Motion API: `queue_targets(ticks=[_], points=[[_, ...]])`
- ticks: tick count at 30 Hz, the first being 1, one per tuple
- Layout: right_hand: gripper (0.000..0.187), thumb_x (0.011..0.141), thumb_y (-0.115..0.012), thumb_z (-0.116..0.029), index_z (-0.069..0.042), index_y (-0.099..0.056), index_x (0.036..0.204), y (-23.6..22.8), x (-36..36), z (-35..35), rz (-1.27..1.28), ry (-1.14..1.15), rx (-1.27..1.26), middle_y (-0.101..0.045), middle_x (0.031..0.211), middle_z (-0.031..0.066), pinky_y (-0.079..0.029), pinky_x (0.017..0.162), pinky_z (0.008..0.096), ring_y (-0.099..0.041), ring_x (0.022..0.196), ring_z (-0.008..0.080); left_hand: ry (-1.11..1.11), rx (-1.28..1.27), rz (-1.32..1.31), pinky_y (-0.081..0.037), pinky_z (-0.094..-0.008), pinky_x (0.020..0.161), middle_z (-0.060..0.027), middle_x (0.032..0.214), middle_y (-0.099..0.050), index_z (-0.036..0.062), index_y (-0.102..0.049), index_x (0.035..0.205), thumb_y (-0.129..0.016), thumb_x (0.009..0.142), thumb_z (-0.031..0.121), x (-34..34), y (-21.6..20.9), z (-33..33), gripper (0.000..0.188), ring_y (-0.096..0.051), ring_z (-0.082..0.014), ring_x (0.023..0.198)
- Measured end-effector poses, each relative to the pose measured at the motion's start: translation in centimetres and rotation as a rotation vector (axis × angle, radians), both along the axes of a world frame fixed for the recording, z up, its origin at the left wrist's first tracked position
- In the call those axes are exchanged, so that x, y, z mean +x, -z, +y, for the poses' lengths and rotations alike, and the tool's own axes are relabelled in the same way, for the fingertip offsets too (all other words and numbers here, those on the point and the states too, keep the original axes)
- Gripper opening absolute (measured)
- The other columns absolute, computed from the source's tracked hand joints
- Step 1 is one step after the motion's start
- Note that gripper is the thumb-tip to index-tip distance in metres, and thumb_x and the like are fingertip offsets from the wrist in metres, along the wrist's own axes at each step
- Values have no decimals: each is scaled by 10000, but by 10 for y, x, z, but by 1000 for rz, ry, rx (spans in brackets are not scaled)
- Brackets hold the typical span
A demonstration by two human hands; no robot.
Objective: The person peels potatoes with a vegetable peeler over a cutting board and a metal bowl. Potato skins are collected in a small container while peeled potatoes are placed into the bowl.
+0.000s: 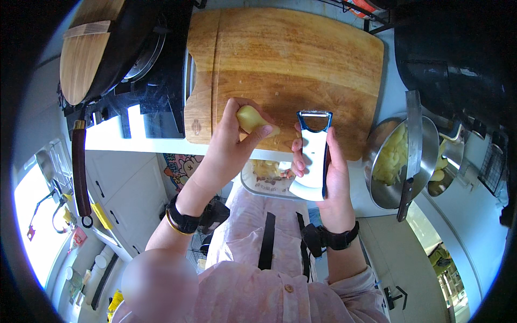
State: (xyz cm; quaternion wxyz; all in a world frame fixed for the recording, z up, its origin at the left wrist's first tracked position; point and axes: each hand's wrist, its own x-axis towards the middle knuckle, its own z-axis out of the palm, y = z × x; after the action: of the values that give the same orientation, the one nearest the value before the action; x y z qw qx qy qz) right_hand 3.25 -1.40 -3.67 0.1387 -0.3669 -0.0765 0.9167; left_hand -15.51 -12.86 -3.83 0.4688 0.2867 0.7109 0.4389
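A pale yellow peeled potato (249, 118) rests in my left hand (230, 129), its fingers wrapped round it and the thumb along its near end. My right hand (337, 172) grips a wide white peeler (311, 153) with a dark blue edge, its metal blade pointing away from me. Potato and peeler are apart, both over the near edge of a wooden cutting board (301, 59). Below my hands, at the counter's edge, a clear plastic container (272, 189) holds scraps that look like peelings; my right forearm and the peeler partly cover it.
Right of the board stands a steel bowl (371, 185) of pale cut potato (389, 159), with a large knife (413, 134) lying across it. Behind it a smaller metal bowl (440, 187) holds peeled potatoes. At the left, a wok with a wooden lid (86, 64) sits on the black hob (156, 102).
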Motion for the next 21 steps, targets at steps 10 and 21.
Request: queue_targets(ticks=[10,21], points=[[527,1085,-535,-407,26,-558,1385,3,6,-4,25,98,-181,-657,1300,201,-545,974,482,-629,1104,289,-63,-22,223,-527,-259,788,-116,1179,-640,4,-514,1389,-611,1070,61,18,-16,3,338,-642,-128,978],[462,1086,-534,-271,96,-537,1366,-22,29,-15,-80,79,-203,-642,1335,296,-502,1142,529,-633,1283,409,-128,24,114,-528,-245,878,-97,1193,-671,-18,-563,1391,-648,1048,58,35,-27,13,361,-666,-128,1023]])
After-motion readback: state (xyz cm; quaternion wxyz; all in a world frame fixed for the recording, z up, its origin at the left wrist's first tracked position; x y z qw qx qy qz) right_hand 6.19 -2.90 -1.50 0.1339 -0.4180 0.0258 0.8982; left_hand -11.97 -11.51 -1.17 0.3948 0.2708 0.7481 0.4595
